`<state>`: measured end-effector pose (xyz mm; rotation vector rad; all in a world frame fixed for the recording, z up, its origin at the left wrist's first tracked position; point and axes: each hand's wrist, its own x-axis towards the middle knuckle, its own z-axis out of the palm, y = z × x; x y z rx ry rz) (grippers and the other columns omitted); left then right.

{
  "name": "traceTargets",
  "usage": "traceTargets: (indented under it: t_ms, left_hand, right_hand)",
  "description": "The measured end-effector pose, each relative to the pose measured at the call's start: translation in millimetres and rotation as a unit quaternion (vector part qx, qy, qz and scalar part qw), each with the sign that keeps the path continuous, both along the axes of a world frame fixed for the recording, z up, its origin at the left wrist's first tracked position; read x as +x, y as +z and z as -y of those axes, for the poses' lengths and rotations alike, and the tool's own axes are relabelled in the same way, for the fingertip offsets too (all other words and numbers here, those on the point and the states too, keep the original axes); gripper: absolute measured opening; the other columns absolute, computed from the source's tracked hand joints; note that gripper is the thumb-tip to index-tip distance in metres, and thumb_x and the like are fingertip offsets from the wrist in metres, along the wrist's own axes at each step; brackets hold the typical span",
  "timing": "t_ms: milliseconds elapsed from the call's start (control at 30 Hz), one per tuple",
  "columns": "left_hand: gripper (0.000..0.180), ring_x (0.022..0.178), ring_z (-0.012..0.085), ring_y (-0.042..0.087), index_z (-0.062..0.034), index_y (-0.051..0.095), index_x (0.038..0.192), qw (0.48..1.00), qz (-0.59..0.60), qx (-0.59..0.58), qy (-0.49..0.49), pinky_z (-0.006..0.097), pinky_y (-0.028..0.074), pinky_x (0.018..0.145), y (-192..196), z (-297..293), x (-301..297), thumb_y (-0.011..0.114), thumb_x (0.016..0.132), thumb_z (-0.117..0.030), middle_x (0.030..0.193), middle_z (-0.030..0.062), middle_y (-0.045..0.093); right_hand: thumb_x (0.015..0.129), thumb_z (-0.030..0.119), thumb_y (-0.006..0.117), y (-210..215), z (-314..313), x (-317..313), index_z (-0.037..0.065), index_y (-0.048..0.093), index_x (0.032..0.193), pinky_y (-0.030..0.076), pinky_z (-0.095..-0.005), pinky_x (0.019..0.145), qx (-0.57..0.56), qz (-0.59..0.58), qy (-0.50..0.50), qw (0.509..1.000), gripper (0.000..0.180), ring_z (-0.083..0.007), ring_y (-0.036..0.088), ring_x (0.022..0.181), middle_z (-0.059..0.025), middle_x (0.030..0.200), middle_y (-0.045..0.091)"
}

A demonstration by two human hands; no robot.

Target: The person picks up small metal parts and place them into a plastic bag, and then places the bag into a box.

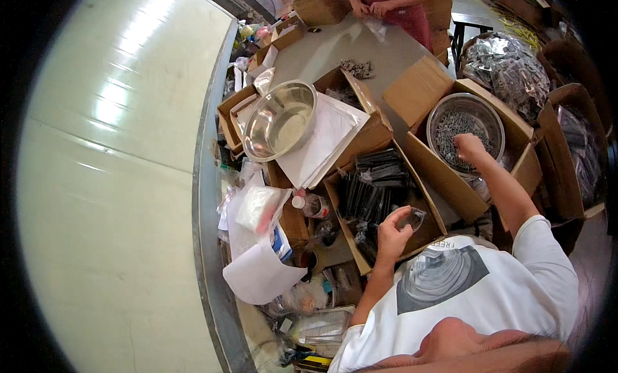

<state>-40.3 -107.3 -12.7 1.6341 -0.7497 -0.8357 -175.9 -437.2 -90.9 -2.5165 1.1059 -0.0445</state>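
Note:
My left hand (393,236) pinches a small clear plastic bag (417,219) over the near side of an open cardboard box (432,212). Inside that box lie several packs of black strip-like parts (373,196) in clear wrapping. Farther right, my right hand (472,148) reaches into a steel bowl (496,118) holding many small grey metal screws (457,125). Its fingers are curled at the screws, and their tips are hidden. The bowl rests in another open cardboard box (418,86).
An empty steel bowl (281,120) tilts on white sheets (344,125) at left. Beside them are a bottle (312,204) and a white packet (259,207). A large bag of wrapped parts (506,70) stands far right. Another person (393,6) holds clear plastic at the back.

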Motion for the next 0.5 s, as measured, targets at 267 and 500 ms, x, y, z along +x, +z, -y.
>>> traceTargets:
  t_ms: [267,500]
  left_hand:
    - [0.038,0.104,0.0170,0.059,0.0051,0.061,0.112,1.000,-0.006,-0.007,0.001,0.026,0.045,0.088,-10.5,-11.9,7.1,0.055,0.074,0.002,0.115,0.0107,0.062]
    - [0.040,0.106,0.0180,0.058,0.0051,0.061,0.113,1.000,-0.025,-0.008,-0.008,0.028,0.044,0.092,-7.5,-7.8,3.6,0.055,0.073,0.003,0.116,0.0111,0.062]
  right_hand:
    - [0.088,0.012,0.045,32.4,19.1,-28.3,-0.002,0.055,0.106,0.055,-0.0333,0.067,0.646,0.522,-0.179,0.528,0.025,-0.0187,0.061,0.074,-0.0093,0.084,0.060]
    - [0.092,0.021,0.036,54.8,-1.1,-25.2,-0.007,0.046,0.127,0.046,-0.0416,0.097,0.718,0.575,-0.041,0.390,0.046,-0.0324,0.053,0.114,-0.0225,0.126,0.052]
